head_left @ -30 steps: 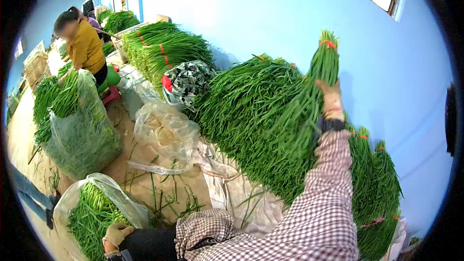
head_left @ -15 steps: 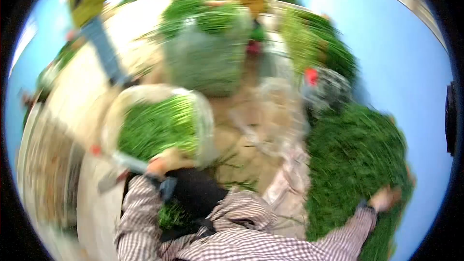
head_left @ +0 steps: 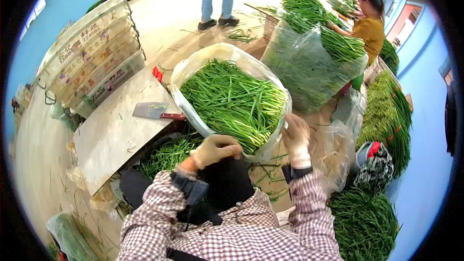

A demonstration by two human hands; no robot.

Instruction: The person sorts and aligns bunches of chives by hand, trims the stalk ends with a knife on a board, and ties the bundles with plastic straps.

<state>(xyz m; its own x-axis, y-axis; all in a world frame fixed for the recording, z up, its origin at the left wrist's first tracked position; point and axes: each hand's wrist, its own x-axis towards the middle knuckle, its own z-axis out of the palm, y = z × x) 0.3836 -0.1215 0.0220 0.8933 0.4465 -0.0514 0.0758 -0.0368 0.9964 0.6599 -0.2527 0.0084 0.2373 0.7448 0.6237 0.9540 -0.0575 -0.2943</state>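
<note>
Fingers: left hand (head_left: 216,152) loosely curled at near rim of bag; right hand (head_left: 296,137) fingers bent by its right rim. Grip unclear on both; cannot tell if either pinches plastic. Pale gloves, checked cuffs.

Left to right: stacked crates (head_left: 99,53), off-white, slatted, scuffed, dark lettering. Counter (head_left: 113,150), flat pale board, smooth, stained. Cleaver (head_left: 150,110) on it, broad rectangular metal blade with green bits, red handle past the edge. Bag (head_left: 182,104), translucent crinkly plastic, open-mouthed. Garlic chives (head_left: 222,96) inside, glossy thin flat leaves, paler stalk ends toward right; just beyond left fingers, left of right fingers. Tall bag (head_left: 299,75), filmy, stuffed with greens. Far right, dense feathery green pile (head_left: 365,224) near blue wall.
</note>
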